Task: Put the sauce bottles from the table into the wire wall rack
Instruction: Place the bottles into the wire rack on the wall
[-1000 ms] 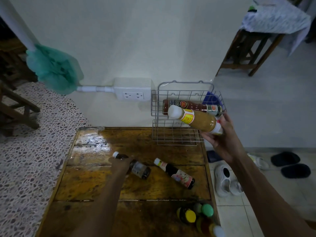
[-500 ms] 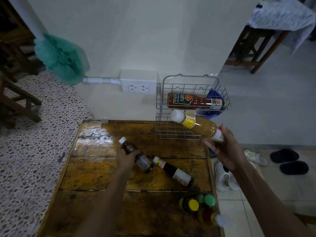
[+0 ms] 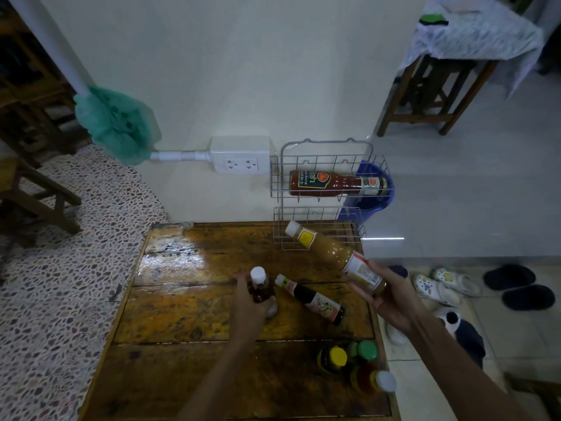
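— What's around the wooden table (image 3: 188, 302)?

— White wall behind it, terrazzo floor to the left, with a green plastic bag (image 3: 117, 126) on a pipe and a double socket (image 3: 241, 161) just left of the wire rack (image 3: 326, 192).

— And the hands?

— Left hand (image 3: 253, 302) has its fingers wrapped round a small brown bottle (image 3: 261, 285) with a white cap, tilted up off the boards. Just beside it a dark bottle (image 3: 309, 299) lies flat on the table.

— The rack itself?

— A red sauce bottle (image 3: 334, 183) lies sideways in the upper tier. Right hand (image 3: 391, 299) cradles the base of a mustard-coloured bottle (image 3: 334, 256), fingers curled under it, its white cap pointing at the lower tier's front wires.

— Anything else?

— Three capped bottles (image 3: 355, 364) stand at the table's near right corner; slippers (image 3: 513, 287) sit on the tiles.
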{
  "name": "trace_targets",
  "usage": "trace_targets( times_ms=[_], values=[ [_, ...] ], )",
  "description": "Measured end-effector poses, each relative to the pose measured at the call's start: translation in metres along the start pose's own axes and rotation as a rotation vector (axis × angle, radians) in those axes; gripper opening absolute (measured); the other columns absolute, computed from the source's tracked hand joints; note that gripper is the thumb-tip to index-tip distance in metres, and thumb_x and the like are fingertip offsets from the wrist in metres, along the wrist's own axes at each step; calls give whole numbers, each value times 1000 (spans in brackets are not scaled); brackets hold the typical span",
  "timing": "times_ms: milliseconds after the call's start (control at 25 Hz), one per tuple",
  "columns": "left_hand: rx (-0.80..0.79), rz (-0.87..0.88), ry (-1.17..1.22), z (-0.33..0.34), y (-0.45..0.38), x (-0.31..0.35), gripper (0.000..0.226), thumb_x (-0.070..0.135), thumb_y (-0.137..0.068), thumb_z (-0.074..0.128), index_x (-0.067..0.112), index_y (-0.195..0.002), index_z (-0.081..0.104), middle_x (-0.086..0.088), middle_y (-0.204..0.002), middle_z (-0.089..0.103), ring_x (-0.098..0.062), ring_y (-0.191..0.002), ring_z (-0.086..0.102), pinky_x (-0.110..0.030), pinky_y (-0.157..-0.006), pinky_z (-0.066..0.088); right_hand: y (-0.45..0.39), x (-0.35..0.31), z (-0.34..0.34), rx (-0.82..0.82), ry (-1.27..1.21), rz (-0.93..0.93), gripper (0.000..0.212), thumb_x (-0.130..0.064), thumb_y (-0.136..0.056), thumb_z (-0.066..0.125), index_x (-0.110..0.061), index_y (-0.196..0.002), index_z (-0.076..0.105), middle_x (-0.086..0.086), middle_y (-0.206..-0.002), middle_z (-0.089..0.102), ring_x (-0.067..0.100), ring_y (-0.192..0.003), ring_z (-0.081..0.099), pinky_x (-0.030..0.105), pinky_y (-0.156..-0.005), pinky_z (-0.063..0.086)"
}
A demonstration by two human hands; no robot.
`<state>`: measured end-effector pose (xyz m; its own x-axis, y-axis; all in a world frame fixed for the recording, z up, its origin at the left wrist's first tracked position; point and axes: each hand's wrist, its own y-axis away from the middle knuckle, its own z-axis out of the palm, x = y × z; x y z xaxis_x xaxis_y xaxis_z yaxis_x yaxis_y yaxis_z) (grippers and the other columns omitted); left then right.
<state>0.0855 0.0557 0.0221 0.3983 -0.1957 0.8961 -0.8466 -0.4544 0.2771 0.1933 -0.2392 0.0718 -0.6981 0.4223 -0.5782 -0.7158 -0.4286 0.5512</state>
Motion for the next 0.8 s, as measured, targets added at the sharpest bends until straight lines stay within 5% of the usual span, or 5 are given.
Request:
trace_targets(
  times_ms=[160, 360, 560, 640, 800],
  values=[
    [-70, 28, -62, 3, 6, -2, 58, 4, -77, 87, 24, -120, 53, 3, -121, 62, -21, -115, 61, -41, -88, 58, 4, 5, -11, 30, -9, 37, 46, -20, -88, 74, -2, -129, 65, 29, -136, 59, 41, -124, 61, 38, -85, 60],
    [-85, 84, -114, 3, 18, -3, 61, 9, -77, 89, 31, -121, 53, 7, -122, 60, -21, -120, 60, -31, -89, 55, 9, 5, -19, 22, -20, 47, 53, -23, -79, 83, -4, -126, 68, 29, -134, 60, 40, -124, 61, 37, -84, 60],
    [-210, 52, -93, -35, 31, 49, 122, 63, -60, 93, 45, -158, 21, 10, -166, 23, -17, -149, 31, -52, -116, 40, 11, -4, -18, -35, 34, 21, 57, -24, -75, 87, -4, -125, 68, 28, -134, 61, 41, -125, 60, 38, -86, 60],
    [-32, 199, -99, -49, 27, 100, 100, 77, -68, 79, 52, -151, 29, 15, -162, 29, -9, -145, 33, -38, -110, 40, 10, -9, -16, -54, 38, 4, 61, -25, -71, 92, -3, -123, 69, 28, -133, 61, 41, -124, 61, 39, -87, 59],
    [153, 702, -308, -27, -29, 223, 27, 39, -98, 66, 28, -123, 63, 5, -124, 63, -8, -116, 59, -33, -100, 52, 15, -9, -9, -75, 3, 5, 61, -26, -68, 93, -5, -120, 71, 28, -131, 63, 40, -120, 63, 38, -84, 61]
  ],
)
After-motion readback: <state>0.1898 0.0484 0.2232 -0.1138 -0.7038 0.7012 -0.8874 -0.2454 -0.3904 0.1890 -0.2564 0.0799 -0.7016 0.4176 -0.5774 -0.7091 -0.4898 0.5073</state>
